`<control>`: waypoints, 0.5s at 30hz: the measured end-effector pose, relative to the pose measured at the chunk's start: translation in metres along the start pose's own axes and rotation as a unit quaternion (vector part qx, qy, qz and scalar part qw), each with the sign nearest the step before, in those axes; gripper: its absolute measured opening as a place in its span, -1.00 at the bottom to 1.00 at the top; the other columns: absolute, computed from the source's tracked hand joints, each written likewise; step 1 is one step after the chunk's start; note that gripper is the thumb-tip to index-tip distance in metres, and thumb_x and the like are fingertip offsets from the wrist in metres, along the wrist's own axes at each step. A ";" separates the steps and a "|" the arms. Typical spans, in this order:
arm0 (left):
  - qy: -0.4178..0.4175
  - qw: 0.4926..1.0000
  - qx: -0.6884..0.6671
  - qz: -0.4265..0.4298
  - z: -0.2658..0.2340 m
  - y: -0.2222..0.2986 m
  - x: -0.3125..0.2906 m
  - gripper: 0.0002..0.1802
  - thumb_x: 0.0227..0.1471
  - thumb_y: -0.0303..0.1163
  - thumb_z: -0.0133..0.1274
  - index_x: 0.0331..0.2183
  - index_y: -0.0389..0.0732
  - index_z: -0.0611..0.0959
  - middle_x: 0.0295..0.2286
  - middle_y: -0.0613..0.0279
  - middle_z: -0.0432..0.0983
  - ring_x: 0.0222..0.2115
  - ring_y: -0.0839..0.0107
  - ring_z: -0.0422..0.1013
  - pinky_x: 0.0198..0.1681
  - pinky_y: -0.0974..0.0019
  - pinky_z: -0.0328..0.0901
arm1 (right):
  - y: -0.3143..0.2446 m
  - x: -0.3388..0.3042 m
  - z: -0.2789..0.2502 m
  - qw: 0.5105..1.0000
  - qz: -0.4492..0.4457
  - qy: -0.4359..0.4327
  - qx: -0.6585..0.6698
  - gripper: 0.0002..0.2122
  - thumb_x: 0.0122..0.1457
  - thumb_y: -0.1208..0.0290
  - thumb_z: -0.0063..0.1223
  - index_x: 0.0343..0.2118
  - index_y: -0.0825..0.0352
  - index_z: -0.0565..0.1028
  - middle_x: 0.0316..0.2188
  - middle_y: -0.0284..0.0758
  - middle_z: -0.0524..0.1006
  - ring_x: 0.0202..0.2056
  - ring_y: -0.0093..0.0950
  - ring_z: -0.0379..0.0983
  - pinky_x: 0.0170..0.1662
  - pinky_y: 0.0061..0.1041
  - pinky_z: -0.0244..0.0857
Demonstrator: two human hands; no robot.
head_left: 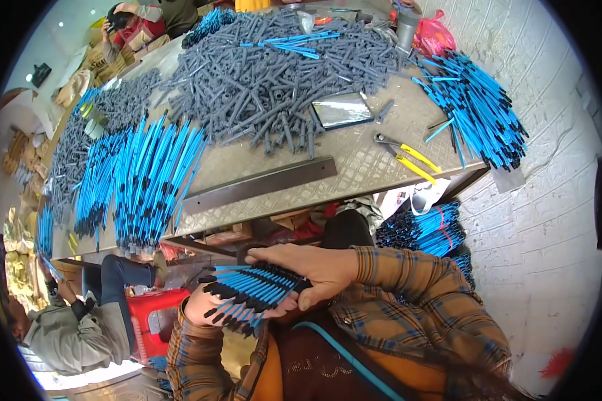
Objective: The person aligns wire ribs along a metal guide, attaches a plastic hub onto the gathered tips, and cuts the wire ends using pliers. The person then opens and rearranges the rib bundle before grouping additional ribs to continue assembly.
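I hold a bundle of thin blue rods with black tips [251, 291] in front of my body, just off the table's near edge. My left hand [201, 309] is closed round it from the left and below, with fingertips showing under the rods. From the right, my right hand [314, 267] lies over the bundle's upper side and right end, its fingers bent over it and its thumb pointing down. The rods lie close together, black tips fanned out at the lower left. Parts of both hands' fingers are hidden by the bundle.
On the table [247, 194] are a large heap of grey plastic tubes [267, 73], more blue rods at left [157, 174] and right [478, 107], yellow-handled pliers [411, 160], a flat dark-rimmed tray [343, 110] and a metal bar [261, 185]. A person sits at left near a red stool [157, 321].
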State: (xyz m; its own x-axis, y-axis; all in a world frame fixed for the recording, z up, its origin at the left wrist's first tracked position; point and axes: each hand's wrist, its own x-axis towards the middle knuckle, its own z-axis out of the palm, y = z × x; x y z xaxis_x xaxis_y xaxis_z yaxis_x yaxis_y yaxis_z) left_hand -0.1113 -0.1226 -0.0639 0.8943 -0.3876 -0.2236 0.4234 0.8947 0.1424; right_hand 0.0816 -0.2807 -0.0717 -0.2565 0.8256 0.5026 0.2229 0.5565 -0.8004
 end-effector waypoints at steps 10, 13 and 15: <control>-0.002 0.861 -0.402 -0.312 0.008 0.018 0.032 -0.35 0.15 -0.13 -0.43 0.08 -0.49 0.07 0.03 -0.32 0.09 0.07 -0.07 0.09 0.05 0.02 0.11 | 0.059 -0.061 0.003 0.973 0.220 -0.066 0.015 -0.15 -0.06 -0.01 0.09 0.15 0.46 -0.05 0.09 -0.03 0.15 0.09 -0.21 0.13 0.12 -0.44 0.00; 0.009 0.851 -0.417 -0.319 0.014 0.024 0.042 -0.36 0.15 -0.13 -0.44 0.08 -0.47 0.07 0.04 -0.29 0.09 0.08 -0.07 0.08 0.07 -0.01 0.09 | 0.067 -0.062 -0.010 0.973 0.205 -0.103 -0.028 -0.18 -0.08 0.03 0.13 0.13 0.44 0.02 0.09 -0.05 0.15 0.10 -0.22 0.12 0.13 -0.41 0.00; 0.016 0.853 -0.432 -0.292 0.026 0.021 0.030 -0.36 0.16 -0.12 -0.44 0.09 -0.45 0.07 0.04 -0.26 0.09 0.08 -0.08 0.07 0.08 -0.03 0.06 | 0.049 -0.047 -0.004 0.981 0.169 -0.098 0.017 -0.17 -0.07 -0.02 0.10 0.13 0.45 0.03 0.11 -0.05 0.12 0.12 -0.22 0.08 0.14 -0.39 -0.04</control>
State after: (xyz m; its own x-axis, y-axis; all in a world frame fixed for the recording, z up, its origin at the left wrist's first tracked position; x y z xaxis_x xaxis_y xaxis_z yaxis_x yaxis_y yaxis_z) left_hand -0.0716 -0.1213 -0.0431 0.5568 -0.8296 -0.0419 0.5181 0.3863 -0.7631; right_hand 0.1085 -0.2917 -0.1332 -0.3508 0.9264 0.1371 0.2960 0.2486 -0.9223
